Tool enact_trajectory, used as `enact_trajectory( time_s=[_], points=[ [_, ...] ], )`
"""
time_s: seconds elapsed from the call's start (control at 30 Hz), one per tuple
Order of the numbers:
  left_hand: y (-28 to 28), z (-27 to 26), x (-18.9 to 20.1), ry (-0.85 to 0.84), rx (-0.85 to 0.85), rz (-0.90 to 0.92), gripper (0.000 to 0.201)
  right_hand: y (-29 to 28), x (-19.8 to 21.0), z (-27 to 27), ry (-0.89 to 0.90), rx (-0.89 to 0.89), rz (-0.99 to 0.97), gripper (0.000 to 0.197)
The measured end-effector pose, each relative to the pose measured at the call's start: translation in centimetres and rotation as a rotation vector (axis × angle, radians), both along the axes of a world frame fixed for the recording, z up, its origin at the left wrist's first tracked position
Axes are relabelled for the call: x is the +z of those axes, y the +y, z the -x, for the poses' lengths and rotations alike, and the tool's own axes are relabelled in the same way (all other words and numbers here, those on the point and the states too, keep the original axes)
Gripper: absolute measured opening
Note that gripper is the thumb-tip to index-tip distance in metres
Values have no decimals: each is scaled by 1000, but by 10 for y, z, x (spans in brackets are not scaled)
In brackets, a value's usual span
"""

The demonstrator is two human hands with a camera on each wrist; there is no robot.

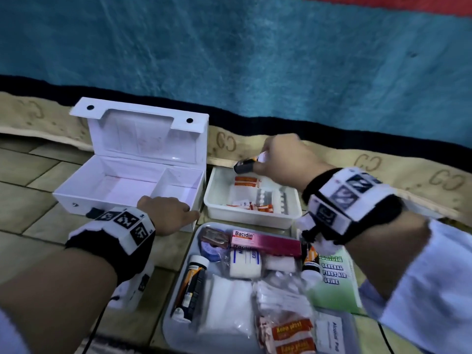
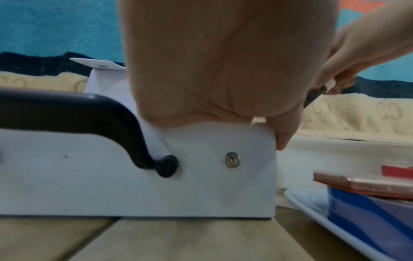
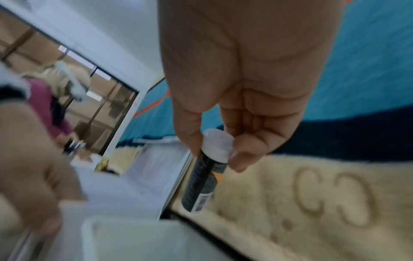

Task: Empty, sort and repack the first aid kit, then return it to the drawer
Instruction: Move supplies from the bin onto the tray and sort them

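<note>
Kit box (image 1: 122,185) emptied, lid up; sorting underway: right hand (image 1: 278,159) pinches black tube (image 1: 244,166) over small tray's (image 1: 217,200) far edge; left hand (image 1: 166,213), fingers curled, grips box's front right corner; repacking, drawer remain.

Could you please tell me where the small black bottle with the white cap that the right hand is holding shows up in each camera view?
Head: the bottle is at centre, above the small white tray's far left corner.
Left wrist: only a dark sliver of it shows at right.
Right wrist: lower centre, hanging cap-up.
Shared landmark: the open white box.
</note>
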State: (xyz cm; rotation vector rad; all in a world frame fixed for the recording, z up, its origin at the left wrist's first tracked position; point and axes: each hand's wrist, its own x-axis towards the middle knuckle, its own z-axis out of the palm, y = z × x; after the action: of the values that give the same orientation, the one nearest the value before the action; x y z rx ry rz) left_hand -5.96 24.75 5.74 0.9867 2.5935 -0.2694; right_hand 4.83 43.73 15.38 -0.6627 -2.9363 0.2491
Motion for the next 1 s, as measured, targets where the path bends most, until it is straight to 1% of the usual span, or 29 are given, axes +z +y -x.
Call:
enact_trajectory(
  time_s=[0.13, 0.2, 0.27, 0.37, 0.47, 0.57, 0.67, 0.73, 0.8, 0.87, 1.0],
  points=[
    [1, -1, 1, -14, 16, 3, 49, 15, 28, -55, 218, -69, 162, 28],
    [1, -1, 1, -15, 22, -3, 49, 21, 31, -84, 310, -108, 210, 23],
    [1, -1, 1, -13, 25, -2, 50, 23, 27, -110, 334, -148, 228, 19],
    [1, -1, 2, -12, 29, 8, 49, 25, 10, -140, 241, -226, 214, 16],
    [2, -1, 2, -6, 26, 12, 47, 26, -14, -156, 192, -304, 172, 18],
    [2, -1, 2, -3, 24, 16, 46, 24, -48, -162, 131, -313, 131, 18],
    [2, -1, 1, 11, 16, 22, 47, 19, -74, -164, -12, -290, 147, 27],
    [2, -1, 0, 22, 10, 27, 48, 17, -81, -164, -71, -262, 211, 25],
    [2, 0, -1, 20, 12, 29, 47, 16, -83, -162, -100, -209, 266, 17],
    [2, 0, -1, 17, 18, 21, 45, 15, -83, -160, -137, -161, 263, 7],
    [2, -1, -1, 15, 25, 13, 45, 17, -68, -152, -259, -158, 211, 15]
  ],
)
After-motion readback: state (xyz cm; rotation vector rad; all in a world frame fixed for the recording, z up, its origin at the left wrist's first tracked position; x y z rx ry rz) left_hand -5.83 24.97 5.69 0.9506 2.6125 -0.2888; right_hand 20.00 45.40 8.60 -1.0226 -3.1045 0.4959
